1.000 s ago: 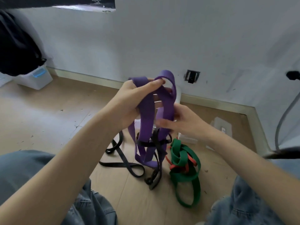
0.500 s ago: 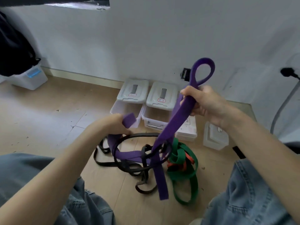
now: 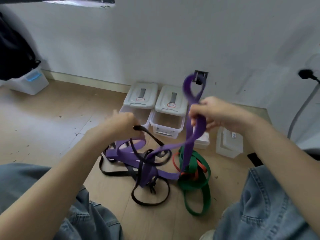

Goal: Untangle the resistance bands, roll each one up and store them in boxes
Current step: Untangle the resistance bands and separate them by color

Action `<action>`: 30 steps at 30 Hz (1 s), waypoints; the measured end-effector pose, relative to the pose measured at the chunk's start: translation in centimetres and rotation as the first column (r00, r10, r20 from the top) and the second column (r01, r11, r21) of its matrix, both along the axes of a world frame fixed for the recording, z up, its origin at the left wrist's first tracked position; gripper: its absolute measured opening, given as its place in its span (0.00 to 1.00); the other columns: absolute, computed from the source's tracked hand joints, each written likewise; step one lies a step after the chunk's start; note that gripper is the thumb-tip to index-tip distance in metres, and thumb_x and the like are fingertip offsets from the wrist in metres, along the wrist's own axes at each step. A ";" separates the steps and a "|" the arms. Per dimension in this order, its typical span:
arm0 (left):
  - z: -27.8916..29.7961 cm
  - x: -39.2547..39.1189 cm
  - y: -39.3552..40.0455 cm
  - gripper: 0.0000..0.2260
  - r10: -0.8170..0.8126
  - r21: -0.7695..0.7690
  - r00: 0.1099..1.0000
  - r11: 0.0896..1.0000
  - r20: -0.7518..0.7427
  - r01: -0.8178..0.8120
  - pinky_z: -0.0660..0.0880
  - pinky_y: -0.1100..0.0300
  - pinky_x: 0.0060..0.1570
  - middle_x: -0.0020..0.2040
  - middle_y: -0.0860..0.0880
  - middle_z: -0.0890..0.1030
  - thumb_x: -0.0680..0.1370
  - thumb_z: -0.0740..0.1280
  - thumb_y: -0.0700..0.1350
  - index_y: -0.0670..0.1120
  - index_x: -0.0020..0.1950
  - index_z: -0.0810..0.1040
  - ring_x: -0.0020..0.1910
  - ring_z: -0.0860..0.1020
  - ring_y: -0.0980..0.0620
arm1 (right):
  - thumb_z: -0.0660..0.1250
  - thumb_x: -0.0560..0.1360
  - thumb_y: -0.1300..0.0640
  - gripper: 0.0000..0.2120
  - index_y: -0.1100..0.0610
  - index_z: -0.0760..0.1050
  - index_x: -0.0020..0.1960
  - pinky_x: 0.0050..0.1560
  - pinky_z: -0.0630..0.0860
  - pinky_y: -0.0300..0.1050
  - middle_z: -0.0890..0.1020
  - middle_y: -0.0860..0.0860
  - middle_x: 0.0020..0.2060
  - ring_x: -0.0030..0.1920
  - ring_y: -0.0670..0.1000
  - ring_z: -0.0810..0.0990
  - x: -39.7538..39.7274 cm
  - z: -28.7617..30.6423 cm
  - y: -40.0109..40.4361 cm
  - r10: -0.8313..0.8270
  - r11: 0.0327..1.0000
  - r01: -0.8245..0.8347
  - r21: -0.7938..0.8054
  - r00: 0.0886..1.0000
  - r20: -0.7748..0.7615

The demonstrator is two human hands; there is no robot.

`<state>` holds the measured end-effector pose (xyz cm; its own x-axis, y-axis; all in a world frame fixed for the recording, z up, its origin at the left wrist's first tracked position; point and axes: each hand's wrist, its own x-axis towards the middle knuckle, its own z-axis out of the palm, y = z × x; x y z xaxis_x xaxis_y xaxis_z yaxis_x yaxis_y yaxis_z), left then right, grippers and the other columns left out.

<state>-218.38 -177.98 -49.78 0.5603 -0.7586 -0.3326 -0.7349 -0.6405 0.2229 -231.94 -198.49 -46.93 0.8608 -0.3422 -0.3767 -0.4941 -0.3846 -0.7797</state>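
The right hand (image 3: 220,115) has its grip closed round the purple band (image 3: 194,135), fingers curled about it, so that a blurred loop of the band stands up above the fist toward twelve o'clock. From the fist the band runs down at about seven o'clock to the floor (image 3: 52,129), where its other folds lie among the tangle.

The left hand (image 3: 123,124) is held above the tangle with its fingers curled; its grip appears to hold a loop of the black band (image 3: 147,134), though motion blur makes this uncertain. The rest of the black band sprawls on the floor, threaded through the purple one.

At four o'clock from the purple folds lies the green band (image 3: 199,184), knotted with a thin red band (image 3: 174,161).

Beyond the tangle, at twelve o'clock, two white boxes (image 3: 168,125) stand side by side against the wall, lids raised. A smaller clear box (image 3: 228,142) stands at two o'clock.
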 end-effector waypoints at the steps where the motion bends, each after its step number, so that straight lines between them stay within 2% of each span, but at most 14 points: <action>1: 0.9 -0.1 0.0 0.09 -0.007 -0.117 0.996 0.993 -0.090 -0.003 0.66 0.72 0.31 0.30 0.56 0.76 0.76 0.67 0.50 0.48 0.39 0.81 0.31 0.72 0.61 | 0.66 0.75 0.53 0.11 0.61 0.75 0.48 0.31 0.79 0.39 0.83 0.55 0.39 0.35 0.50 0.84 -0.1 -0.6 0.0 0.070 0.994 -0.082 -0.075 0.987 -0.145; 5: 4.9 -1.8 -0.1 0.11 -0.094 -0.493 0.862 0.848 -0.499 -0.193 0.66 0.72 0.24 0.25 0.52 0.78 0.74 0.69 0.44 0.43 0.33 0.81 0.21 0.71 0.59 | 0.70 0.70 0.43 0.23 0.58 0.73 0.57 0.43 0.77 0.42 0.78 0.53 0.51 0.46 0.48 0.78 -0.3 -1.8 0.1 0.167 0.776 -0.388 -0.497 0.887 -0.430; 8: 6.5 -2.9 -0.4 0.17 -0.281 -0.674 0.790 0.708 -0.544 -0.212 0.64 0.68 0.23 0.22 0.54 0.70 0.74 0.68 0.44 0.49 0.25 0.73 0.21 0.65 0.56 | 0.70 0.70 0.43 0.33 0.47 0.63 0.71 0.49 0.72 0.27 0.70 0.44 0.67 0.54 0.38 0.76 -0.1 -1.5 2.2 0.475 0.838 -0.505 -0.208 0.862 -0.180; 10: 6.9 -3.2 -0.7 0.17 -0.385 -0.710 0.701 0.661 -0.600 -0.244 0.61 0.69 0.21 0.24 0.53 0.70 0.74 0.66 0.44 0.50 0.25 0.72 0.21 0.62 0.57 | 0.67 0.75 0.50 0.24 0.51 0.68 0.68 0.49 0.77 0.34 0.75 0.47 0.63 0.52 0.43 0.80 0.2 -2.0 4.1 0.528 0.849 -0.528 0.000 0.849 0.033; 12: 6.8 -2.7 -0.6 0.14 -0.431 -0.715 0.630 0.630 -0.646 -0.302 0.59 0.70 0.19 0.28 0.47 0.71 0.74 0.67 0.46 0.49 0.28 0.75 0.19 0.61 0.59 | 0.62 0.78 0.59 0.10 0.63 0.75 0.56 0.43 0.79 0.39 0.81 0.56 0.48 0.42 0.51 0.82 0.3 -1.6 5.1 0.423 0.894 -0.445 0.050 0.875 0.234; 14: 6.4 -1.8 -0.2 0.05 -0.422 -0.724 0.643 0.611 -0.640 -0.319 0.60 0.70 0.19 0.32 0.49 0.75 0.71 0.71 0.49 0.51 0.36 0.80 0.20 0.65 0.60 | 0.59 0.79 0.63 0.08 0.66 0.76 0.48 0.34 0.78 0.37 0.82 0.55 0.37 0.32 0.49 0.80 0.4 -0.3 4.6 0.141 0.937 -0.260 0.232 0.891 0.431; 17: 4.0 -1.2 0.1 0.16 -0.295 -0.589 0.763 0.797 -0.575 -0.136 0.70 0.69 0.26 0.44 0.56 0.81 0.67 0.75 0.53 0.58 0.53 0.79 0.29 0.75 0.58 | 0.58 0.76 0.63 0.11 0.62 0.78 0.41 0.28 0.74 0.32 0.82 0.52 0.31 0.26 0.44 0.76 0.6 2.1 2.9 -0.308 0.717 -0.199 0.668 0.770 0.559; 19: 1.5 -2.6 -0.7 0.17 -0.237 -0.360 0.731 0.933 -0.640 -0.014 0.75 0.64 0.33 0.50 0.53 0.81 0.72 0.72 0.46 0.58 0.60 0.75 0.35 0.78 0.58 | 0.60 0.72 0.61 0.12 0.59 0.81 0.36 0.27 0.73 0.31 0.82 0.52 0.32 0.28 0.43 0.78 0.9 2.7 2.4 -0.441 0.588 -0.256 0.768 0.694 0.569; 21: 0.3 -3.9 -1.5 0.13 -0.216 -0.243 0.716 0.968 -0.664 0.067 0.76 0.62 0.34 0.47 0.50 0.81 0.76 0.68 0.42 0.53 0.59 0.76 0.37 0.79 0.56 | 0.60 0.75 0.62 0.12 0.59 0.79 0.37 0.29 0.73 0.31 0.81 0.51 0.33 0.32 0.44 0.79 0.9 2.7 2.0 -0.518 0.570 -0.229 0.789 0.646 0.561; 23: 1.2 -3.5 -1.6 0.05 -0.269 -0.375 0.666 0.927 -0.695 -0.017 0.72 0.68 0.27 0.44 0.50 0.83 0.76 0.66 0.44 0.50 0.50 0.81 0.32 0.79 0.58 | 0.58 0.79 0.61 0.13 0.60 0.77 0.39 0.29 0.72 0.31 0.80 0.51 0.33 0.29 0.43 0.77 0.6 2.5 1.3 -0.573 0.608 -0.134 0.782 0.608 0.550; 26: 4.3 -0.7 -0.6 0.07 -0.487 -0.629 0.411 0.682 -0.771 -0.373 0.70 0.72 0.25 0.40 0.50 0.84 0.75 0.66 0.51 0.51 0.45 0.83 0.27 0.77 0.60 | 0.58 0.80 0.60 0.15 0.58 0.78 0.38 0.29 0.71 0.33 0.80 0.50 0.32 0.28 0.44 0.75 0.3 2.0 0.8 -0.525 0.731 -0.017 0.683 0.625 0.578; 27: 4.4 0.1 -0.5 0.07 -0.429 -0.624 0.470 0.658 -0.771 -0.422 0.68 0.73 0.23 0.37 0.51 0.84 0.75 0.66 0.51 0.51 0.43 0.82 0.25 0.76 0.59 | 0.59 0.80 0.59 0.13 0.58 0.77 0.39 0.29 0.72 0.33 0.81 0.50 0.32 0.29 0.44 0.75 0.2 1.7 0.9 -0.492 0.771 0.013 0.637 0.647 0.582; 28: 3.8 0.5 -0.4 0.08 -0.251 -0.591 0.645 0.709 -0.722 -0.385 0.66 0.72 0.21 0.34 0.51 0.83 0.75 0.66 0.51 0.50 0.41 0.81 0.24 0.75 0.58 | 0.59 0.80 0.58 0.12 0.58 0.76 0.40 0.28 0.71 0.34 0.81 0.49 0.31 0.29 0.45 0.75 0.2 1.5 1.1 -0.466 0.808 0.058 0.586 0.672 0.576; 30: 1.4 0.6 -0.4 0.08 0.064 -0.295 0.937 0.940 -0.345 -0.173 0.66 0.71 0.20 0.27 0.54 0.80 0.76 0.67 0.50 0.49 0.39 0.77 0.22 0.74 0.59 | 0.59 0.80 0.58 0.12 0.57 0.76 0.41 0.26 0.70 0.34 0.80 0.47 0.29 0.26 0.45 0.73 0.1 1.1 1.4 -0.431 0.877 0.185 0.442 0.709 0.558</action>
